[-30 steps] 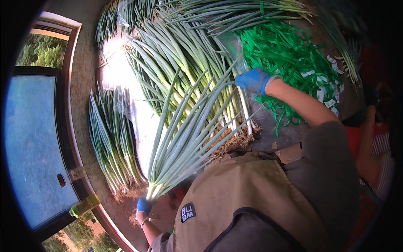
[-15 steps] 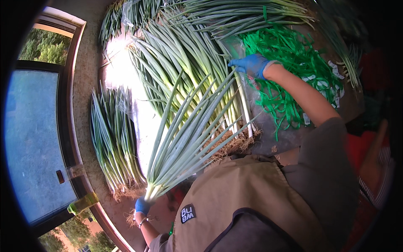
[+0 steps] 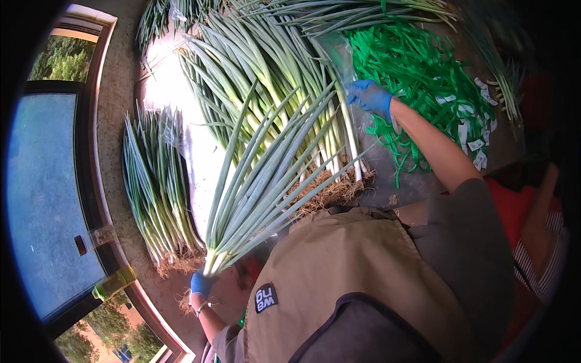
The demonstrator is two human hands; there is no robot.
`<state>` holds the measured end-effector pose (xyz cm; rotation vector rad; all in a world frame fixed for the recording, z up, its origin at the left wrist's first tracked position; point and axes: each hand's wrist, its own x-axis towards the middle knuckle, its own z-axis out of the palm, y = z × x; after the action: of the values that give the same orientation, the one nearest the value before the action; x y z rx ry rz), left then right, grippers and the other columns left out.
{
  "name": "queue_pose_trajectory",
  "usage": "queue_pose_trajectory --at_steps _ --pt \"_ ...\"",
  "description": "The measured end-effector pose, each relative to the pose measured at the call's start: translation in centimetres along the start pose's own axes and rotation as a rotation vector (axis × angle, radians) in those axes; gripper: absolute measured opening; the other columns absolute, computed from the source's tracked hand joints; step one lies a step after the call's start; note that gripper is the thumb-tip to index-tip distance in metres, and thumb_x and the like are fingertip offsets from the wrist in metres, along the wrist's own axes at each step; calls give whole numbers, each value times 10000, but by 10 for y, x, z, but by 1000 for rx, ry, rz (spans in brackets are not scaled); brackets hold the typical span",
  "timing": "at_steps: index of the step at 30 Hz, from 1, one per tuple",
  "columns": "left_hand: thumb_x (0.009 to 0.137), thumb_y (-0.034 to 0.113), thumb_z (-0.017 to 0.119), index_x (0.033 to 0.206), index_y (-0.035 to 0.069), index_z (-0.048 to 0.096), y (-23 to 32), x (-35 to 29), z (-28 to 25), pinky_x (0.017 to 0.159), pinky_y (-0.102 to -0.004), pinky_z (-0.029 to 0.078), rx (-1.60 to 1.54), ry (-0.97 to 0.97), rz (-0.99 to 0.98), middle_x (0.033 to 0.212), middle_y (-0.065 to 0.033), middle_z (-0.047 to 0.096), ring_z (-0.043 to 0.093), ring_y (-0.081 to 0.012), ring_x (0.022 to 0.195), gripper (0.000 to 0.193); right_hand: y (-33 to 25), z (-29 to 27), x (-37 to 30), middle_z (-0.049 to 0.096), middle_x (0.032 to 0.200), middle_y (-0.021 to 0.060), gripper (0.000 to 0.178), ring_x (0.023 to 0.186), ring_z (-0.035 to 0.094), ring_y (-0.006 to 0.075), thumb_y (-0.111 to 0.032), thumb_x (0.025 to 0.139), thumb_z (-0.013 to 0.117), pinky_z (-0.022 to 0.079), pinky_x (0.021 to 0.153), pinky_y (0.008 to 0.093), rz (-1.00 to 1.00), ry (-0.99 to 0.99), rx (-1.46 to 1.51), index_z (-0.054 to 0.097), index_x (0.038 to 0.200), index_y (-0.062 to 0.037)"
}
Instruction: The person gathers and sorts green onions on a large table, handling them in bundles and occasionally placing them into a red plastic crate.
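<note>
My left hand (image 3: 202, 284), in a blue glove, is closed around the white lower stems of a bunch of green onions (image 3: 257, 187). Their leaves fan up and to the right in front of me, and brown roots stick out beside the wrist. My right hand (image 3: 370, 98), also blue-gloved, is stretched out over the right edge of a large green onion pile (image 3: 266, 78). Its fingers point left, partly spread, near one pale stalk, with nothing plainly held in them. Matted roots (image 3: 330, 190) of the pile lie nearest my apron.
A tangle of green ribbon ties (image 3: 411, 78) with white tags lies right of the pile. Another green onion bunch (image 3: 160, 193) rests at the left, beside a window (image 3: 54, 199). More green onions (image 3: 363, 15) lie along the far side. A person's arm (image 3: 538, 224) shows at far right.
My right hand has drawn slightly right, away from the stalks, and its fingers have shifted. My left hand still grips the bunch; the whole view has moved a little.
</note>
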<state>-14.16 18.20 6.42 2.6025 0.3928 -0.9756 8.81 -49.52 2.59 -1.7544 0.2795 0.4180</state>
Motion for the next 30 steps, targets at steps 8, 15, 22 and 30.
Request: queue_pose_trajectory --at_steps 8,15,22,30 --pt "615 140 769 932 70 628 -4 1 -6 649 -319 483 92 -20 61 828 -100 659 620 -189 703 353 -11 61 -28 600 963 174 387 830 586 347 -303 855 520 464 737 401 -312 -327 -966 469 1230 -221" --pt "606 187 779 912 78 641 13 -2 -16 655 -331 480 132 20 -17 826 -109 661 625 -220 716 353 -3 90 -23 600 801 168 309 712 588 344 -314 840 531 459 638 427 -601 -418 -1145 536 1121 -186" --pt "613 155 764 973 82 625 13 -10 -24 684 -322 478 148 47 -1 856 -113 656 620 -218 743 393 -23 107 -34 566 736 168 184 712 566 310 -238 785 502 435 666 417 -588 -576 -1051 579 768 -71" --pt "601 139 767 926 65 630 -20 -8 -2 664 -331 473 56 53 -28 823 -105 657 613 -221 713 361 -38 -29 -14 405 517 -22 267 420 319 54 -298 878 520 233 388 216 93 -159 305 583 798 -52"
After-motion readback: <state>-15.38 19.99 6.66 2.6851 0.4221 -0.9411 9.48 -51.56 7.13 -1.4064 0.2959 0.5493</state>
